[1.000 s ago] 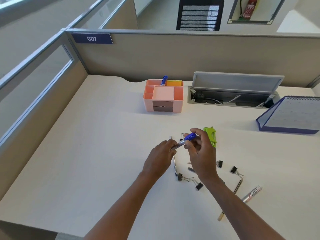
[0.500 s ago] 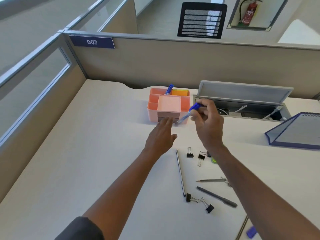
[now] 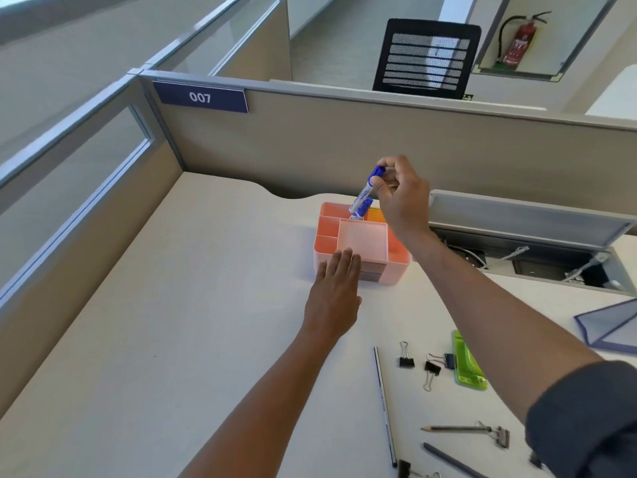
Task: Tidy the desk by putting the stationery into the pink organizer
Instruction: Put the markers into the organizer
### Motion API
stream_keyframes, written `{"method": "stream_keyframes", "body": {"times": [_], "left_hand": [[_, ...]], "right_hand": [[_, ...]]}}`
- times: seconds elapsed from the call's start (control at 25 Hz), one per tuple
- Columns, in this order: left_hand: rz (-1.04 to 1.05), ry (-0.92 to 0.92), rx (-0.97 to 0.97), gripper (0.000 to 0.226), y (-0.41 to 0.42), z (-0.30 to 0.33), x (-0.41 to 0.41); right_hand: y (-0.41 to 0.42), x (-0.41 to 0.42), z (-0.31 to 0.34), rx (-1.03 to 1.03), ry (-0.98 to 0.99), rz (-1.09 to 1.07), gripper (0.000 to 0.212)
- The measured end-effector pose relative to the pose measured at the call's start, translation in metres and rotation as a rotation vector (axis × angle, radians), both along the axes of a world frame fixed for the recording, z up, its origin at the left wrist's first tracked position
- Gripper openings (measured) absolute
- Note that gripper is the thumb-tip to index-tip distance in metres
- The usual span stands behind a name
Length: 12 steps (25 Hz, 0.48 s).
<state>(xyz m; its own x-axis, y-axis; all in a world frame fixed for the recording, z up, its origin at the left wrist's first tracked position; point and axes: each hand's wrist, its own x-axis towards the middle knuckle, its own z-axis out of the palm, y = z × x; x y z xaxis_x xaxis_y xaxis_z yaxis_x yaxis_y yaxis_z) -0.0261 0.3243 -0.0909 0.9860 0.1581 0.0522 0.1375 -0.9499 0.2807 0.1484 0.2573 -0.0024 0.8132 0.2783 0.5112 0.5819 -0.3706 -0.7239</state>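
White cubicle desk (image 3: 172,339): my right hand (image 3: 401,198) pinches the light, stiff blue-capped marker (image 3: 366,192) near its cap over the pink plastic organizer (image 3: 396,267); my left hand (image 3: 334,291), fingers flat, steadies its front

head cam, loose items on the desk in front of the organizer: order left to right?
Long thin dark pencil → lone black binder clip → pair of black binder clips → lime-green plastic stapler. Items at the bottom edge overlap this order, so skipped.
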Motion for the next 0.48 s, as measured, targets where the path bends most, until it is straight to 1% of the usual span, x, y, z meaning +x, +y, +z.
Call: {"method": "stream_keyframes", "body": {"times": [0.16, 0.32, 0.48], "left_hand": [[0.007, -0.022, -0.006, 0.08, -0.001, -0.004, 0.002], [0.008, -0.015, -0.026, 0.08, -0.001, -0.007, 0.001], [0.005, -0.031, -0.05, 0.079, 0.002, -0.007, 0.001]], "right_hand": [[0.015, 0.02, -0.019, -0.113, 0.071, 0.012, 0.016], [0.028, 0.029, -0.034, -0.209, 0.103, 0.049, 0.013], [0.037, 0.033, -0.044, -0.396, 0.084, 0.015, 0.011]]}}
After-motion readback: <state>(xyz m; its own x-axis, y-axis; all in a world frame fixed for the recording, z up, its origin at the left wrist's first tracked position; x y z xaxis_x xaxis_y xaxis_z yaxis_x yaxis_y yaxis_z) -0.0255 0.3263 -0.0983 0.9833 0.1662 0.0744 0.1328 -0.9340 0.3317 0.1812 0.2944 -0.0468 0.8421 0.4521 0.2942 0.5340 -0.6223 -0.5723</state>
